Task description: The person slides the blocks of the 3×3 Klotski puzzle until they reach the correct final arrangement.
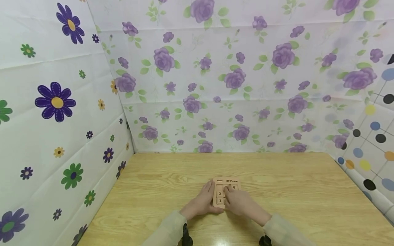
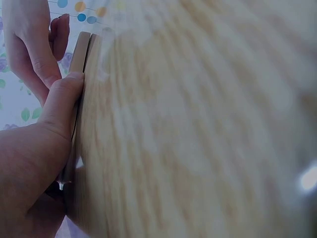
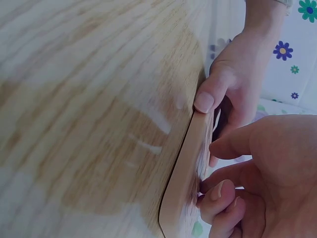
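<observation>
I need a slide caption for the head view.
Left hand grips a tan, rectangular board; right hand touches its square numbered tiles.

Tabletop (image 1: 172,177) glare (wrist views dimmer)

Table (image 1: 292,191): light wood grain, glossy, w/ glare spot (image 1: 220,242) toward near edge. Back wall (image 1: 215,90): white cloth w/ purple roses & green lvs, horiz. creases, down to table's far edge. L wall (image 1: 18,138): white cloth w/ purple, green & yellow flowers, along L edge. R wall (image 1: 373,116): white w/ blk, blue, yellow & orange dots + thin lines, along R edge.
</observation>
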The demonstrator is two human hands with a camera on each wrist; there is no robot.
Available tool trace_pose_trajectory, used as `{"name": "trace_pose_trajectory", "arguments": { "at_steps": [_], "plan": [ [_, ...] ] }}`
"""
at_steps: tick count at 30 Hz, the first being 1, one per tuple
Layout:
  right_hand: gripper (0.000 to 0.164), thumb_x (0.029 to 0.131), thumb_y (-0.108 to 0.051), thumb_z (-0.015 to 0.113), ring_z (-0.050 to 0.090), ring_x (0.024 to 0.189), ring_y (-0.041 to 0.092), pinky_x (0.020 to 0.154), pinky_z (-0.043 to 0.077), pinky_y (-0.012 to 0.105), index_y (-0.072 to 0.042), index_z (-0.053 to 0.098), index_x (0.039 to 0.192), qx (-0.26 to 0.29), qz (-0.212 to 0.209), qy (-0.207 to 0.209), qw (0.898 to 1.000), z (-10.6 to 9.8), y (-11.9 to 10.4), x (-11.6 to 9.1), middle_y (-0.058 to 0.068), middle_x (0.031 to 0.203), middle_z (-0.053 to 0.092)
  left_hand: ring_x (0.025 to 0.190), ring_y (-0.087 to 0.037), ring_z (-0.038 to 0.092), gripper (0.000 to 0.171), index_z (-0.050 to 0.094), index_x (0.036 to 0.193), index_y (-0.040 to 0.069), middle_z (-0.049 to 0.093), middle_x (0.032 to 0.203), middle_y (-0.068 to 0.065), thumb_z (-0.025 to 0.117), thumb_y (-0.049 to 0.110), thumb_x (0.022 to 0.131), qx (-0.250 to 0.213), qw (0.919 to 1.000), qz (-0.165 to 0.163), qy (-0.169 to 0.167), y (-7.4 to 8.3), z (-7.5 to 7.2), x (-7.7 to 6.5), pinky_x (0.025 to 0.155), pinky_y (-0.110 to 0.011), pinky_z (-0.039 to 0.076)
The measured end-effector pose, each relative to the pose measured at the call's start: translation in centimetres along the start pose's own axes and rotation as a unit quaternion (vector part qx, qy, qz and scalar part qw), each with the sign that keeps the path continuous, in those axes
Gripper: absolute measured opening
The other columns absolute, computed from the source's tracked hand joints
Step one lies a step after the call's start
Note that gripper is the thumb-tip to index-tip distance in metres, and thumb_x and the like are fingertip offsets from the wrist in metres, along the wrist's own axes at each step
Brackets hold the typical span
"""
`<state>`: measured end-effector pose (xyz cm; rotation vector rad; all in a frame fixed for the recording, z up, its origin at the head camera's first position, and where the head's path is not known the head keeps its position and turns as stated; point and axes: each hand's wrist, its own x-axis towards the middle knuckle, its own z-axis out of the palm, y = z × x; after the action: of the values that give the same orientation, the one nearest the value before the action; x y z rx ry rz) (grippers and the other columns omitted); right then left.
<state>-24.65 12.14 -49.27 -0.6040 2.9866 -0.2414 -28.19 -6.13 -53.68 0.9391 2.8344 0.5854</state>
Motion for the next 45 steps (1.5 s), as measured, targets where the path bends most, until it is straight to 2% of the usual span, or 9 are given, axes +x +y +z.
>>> {"name": "trace_pose_trajectory", "arguments": {
  "at_steps": [12,19,23,25,29,32,36,39,45],
  "plan": [
    [0.051,0.097,-0.026,0.052,0.056,0.124,0.035,0.079,0.059,0.042,0.003,0.049,0.138,-0.004,-0.003,0.007,1.000,0.0,-0.5,0.3,0.022,0.141,0.051,0.147,-0.038,0.018,0.118,0.011,0.150,-0.011,0.013,0.158,-0.030,0.075,0.056,0.076,0.011,0.9999,0.003,0.006,-0.1,0.1,0.1,0.121,-0.044,0.026],
    [0.052,0.096,-0.026,0.050,0.055,0.125,0.037,0.072,0.059,0.041,0.002,0.048,0.140,0.011,-0.004,-0.001,1.000,0.3,-0.6,0.5,0.021,0.144,0.048,0.148,-0.038,0.017,0.117,0.012,0.150,-0.010,0.012,0.158,-0.029,0.074,0.056,0.077,0.003,1.0000,0.002,0.001,-0.1,0.1,0.1,0.120,-0.045,0.028],
    [0.051,0.097,-0.026,0.050,0.059,0.118,0.037,0.067,0.058,0.037,0.003,0.047,0.139,0.018,-0.014,0.001,1.000,0.2,-0.8,0.6,0.023,0.144,0.048,0.147,-0.039,0.017,0.117,0.012,0.150,-0.010,0.011,0.158,-0.029,0.074,0.057,0.077,0.004,1.0000,0.003,0.002,-0.1,0.1,0.1,0.120,-0.045,0.027],
    [0.051,0.098,-0.025,0.049,0.065,0.104,0.036,0.062,0.057,0.038,0.004,0.046,0.140,0.030,-0.016,-0.002,0.999,0.2,-0.9,0.6,0.023,0.145,0.046,0.147,-0.039,0.017,0.117,0.012,0.150,-0.010,0.011,0.159,-0.029,0.074,0.057,0.077,0.007,1.0000,0.004,0.000,0.0,0.0,0.2,0.120,-0.045,0.027],
    [0.051,0.098,-0.025,0.049,0.065,0.105,0.036,0.075,0.059,0.044,0.004,0.047,0.140,0.030,-0.020,-0.002,0.999,0.1,-1.1,0.7,0.023,0.144,0.047,0.147,-0.039,0.017,0.116,0.012,0.150,-0.011,0.011,0.159,-0.028,0.073,0.056,0.078,0.015,0.9999,0.004,-0.004,0.0,0.0,0.1,0.120,-0.045,0.027],
    [0.051,0.098,-0.026,0.049,0.067,0.094,0.028,0.071,0.058,0.038,0.003,0.047,0.140,0.022,-0.022,-0.004,1.000,0.2,-1.2,0.8,0.022,0.144,0.047,0.147,-0.039,0.018,0.116,0.012,0.150,-0.011,0.011,0.159,-0.028,0.073,0.056,0.078,0.018,0.9998,0.003,-0.005,0.0,0.1,0.1,0.120,-0.045,0.027],
    [0.051,0.098,-0.026,0.048,0.040,0.049,0.014,0.044,0.039,0.026,0.002,0.046,0.141,0.029,-0.020,-0.010,0.999,0.4,-1.3,0.9,0.022,0.146,0.046,0.148,-0.038,0.017,0.115,0.012,0.150,-0.010,0.011,0.159,-0.028,0.074,0.054,0.078,0.014,0.9999,0.000,-0.007,-0.1,0.1,0.1,0.120,-0.045,0.027],
    [0.051,0.098,-0.025,0.049,0.031,0.046,0.011,0.041,0.033,0.023,0.002,0.046,0.141,0.031,-0.020,-0.007,0.999,0.5,-1.3,1.1,0.023,0.145,0.046,0.148,-0.038,0.017,0.115,0.012,0.151,-0.010,0.011,0.159,-0.027,0.074,0.053,0.078,0.012,0.9999,0.001,-0.008,-0.1,0.1,0.1,0.120,-0.045,0.027],
    [0.051,0.098,-0.025,0.049,0.042,0.049,0.017,0.042,0.040,0.026,0.003,0.047,0.140,0.026,-0.015,-0.007,1.000,0.6,-1.5,1.3,0.022,0.145,0.047,0.148,-0.038,0.017,0.114,0.012,0.151,-0.010,0.011,0.159,-0.027,0.074,0.053,0.079,0.018,0.9998,0.004,-0.009,-0.1,0.0,0.1,0.121,-0.044,0.027]
  ]
}}
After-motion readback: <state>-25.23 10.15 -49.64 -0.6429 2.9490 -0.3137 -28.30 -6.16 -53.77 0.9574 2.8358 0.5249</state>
